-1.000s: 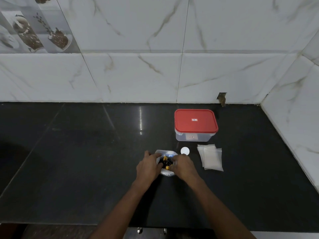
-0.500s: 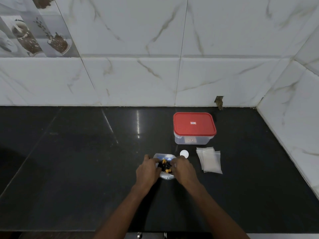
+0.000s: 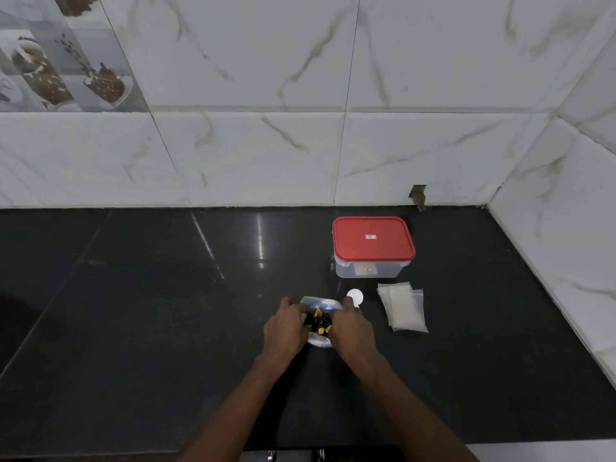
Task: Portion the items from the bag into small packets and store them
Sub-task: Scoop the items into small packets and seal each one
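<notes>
Head view, both hands' grip holding bag (image 3: pixel 320 323), mouth facing up

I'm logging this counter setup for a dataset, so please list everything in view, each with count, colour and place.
Clear plastic bag of black and yellow pieces: one, clear with dark and yellow contents, front centre of counter, between the hands.
Rectangular clear plastic container with red lid: one, lid on, behind and right of the bag.
Small white round disc: one, white, just right of the bag.
Stack of small clear plastic packets: count unclear, translucent white, right of the disc.
Black polished stone counter: one, black.
White marble-pattern wall tiles: several, white, behind and right.
Left hand: grips the bag's left edge.
Right hand: grips its right edge.
</notes>
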